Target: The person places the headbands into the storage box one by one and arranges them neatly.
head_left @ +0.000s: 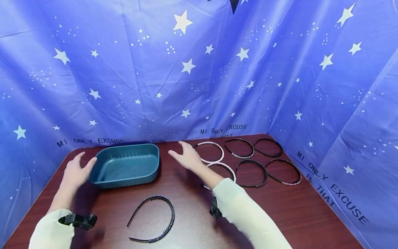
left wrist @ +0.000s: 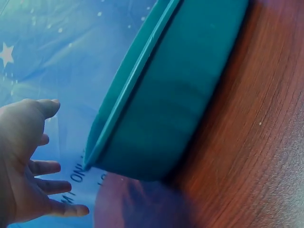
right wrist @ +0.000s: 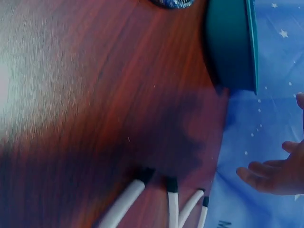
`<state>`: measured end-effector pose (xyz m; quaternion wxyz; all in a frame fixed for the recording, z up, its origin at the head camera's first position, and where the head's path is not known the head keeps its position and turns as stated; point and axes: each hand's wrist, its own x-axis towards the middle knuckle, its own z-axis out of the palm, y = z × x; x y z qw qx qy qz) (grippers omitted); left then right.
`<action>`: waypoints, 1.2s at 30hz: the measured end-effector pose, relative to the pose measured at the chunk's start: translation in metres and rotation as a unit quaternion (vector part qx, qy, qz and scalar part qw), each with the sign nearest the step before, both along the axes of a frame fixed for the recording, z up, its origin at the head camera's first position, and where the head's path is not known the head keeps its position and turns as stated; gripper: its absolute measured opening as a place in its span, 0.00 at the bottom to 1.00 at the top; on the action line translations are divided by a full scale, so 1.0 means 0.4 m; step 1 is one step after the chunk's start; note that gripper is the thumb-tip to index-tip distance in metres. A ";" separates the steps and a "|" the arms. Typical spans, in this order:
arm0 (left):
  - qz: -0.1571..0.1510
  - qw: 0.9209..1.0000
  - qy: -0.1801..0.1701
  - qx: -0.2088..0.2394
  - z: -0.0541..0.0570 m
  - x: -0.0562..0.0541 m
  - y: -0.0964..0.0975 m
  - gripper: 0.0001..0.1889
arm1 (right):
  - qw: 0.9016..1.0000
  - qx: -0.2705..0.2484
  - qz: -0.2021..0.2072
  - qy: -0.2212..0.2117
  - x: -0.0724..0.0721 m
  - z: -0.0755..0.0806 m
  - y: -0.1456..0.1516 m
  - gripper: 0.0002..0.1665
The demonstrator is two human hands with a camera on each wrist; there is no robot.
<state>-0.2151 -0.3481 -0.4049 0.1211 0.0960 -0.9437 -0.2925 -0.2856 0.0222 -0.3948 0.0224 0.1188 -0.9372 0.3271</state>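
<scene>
Pale cream on the left sleeve [head_left: 49,231], ending just behind the bare left hand [head_left: 76,170], and there's a black wrist camera [head_left: 83,222] at the cuff, chunky with a knobbly end! Over behind the bare right hand [head_left: 188,157], a matching right sleeve [head_left: 248,211], softly creased, with a second black camera [head_left: 215,209] at its cuff, partly hidden!

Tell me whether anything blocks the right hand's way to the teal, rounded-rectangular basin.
Nothing visible does: only reddish-brown wood-grain tabletop shows between the right hand and the teal basin. One black, toothed, curved headband lies nearer the person, off that path.
</scene>
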 end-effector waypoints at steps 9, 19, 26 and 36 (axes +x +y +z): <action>0.060 0.990 -0.045 0.120 -0.031 0.010 -0.017 0.40 | 0.999 -0.022 0.017 -0.042 0.029 -0.036 -0.059 0.42; 0.086 0.964 -0.052 0.248 -0.078 0.008 -0.011 0.37 | 0.995 -0.055 0.053 -0.065 0.064 -0.057 -0.116 0.41; 0.104 0.953 -0.036 0.282 -0.098 -0.005 0.015 0.35 | 0.991 -0.094 0.054 -0.078 0.090 -0.078 -0.147 0.39; 0.129 0.945 -0.015 0.300 -0.109 -0.006 0.036 0.30 | 0.972 -0.202 -0.011 -0.123 0.092 -0.097 -0.183 0.32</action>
